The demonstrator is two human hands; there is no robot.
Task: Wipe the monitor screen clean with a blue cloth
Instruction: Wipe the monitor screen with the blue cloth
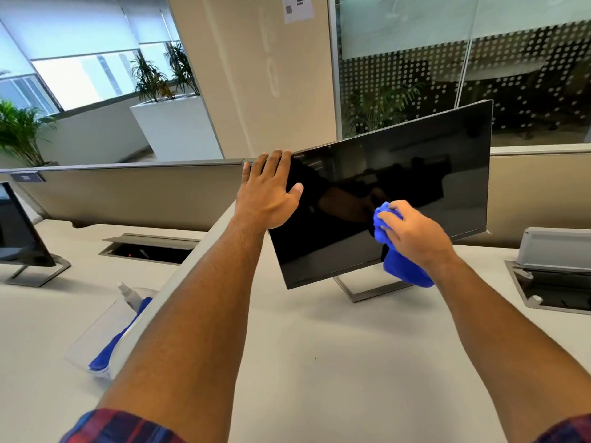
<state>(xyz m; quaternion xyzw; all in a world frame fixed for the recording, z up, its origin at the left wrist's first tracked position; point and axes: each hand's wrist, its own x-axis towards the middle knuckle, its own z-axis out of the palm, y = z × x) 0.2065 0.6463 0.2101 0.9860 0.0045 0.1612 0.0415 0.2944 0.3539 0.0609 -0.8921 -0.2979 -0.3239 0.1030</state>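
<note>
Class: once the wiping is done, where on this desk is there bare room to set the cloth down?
Bare desk lies between the forearms, in front of the monitor stand. Crowded: the clear tray at left, the cable box at right.

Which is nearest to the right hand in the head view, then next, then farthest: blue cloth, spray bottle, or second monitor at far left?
1. Blue cloth, gripped in the right hand.
2. Spray bottle, lower left on the desk.
3. Second monitor, far left edge.
</note>
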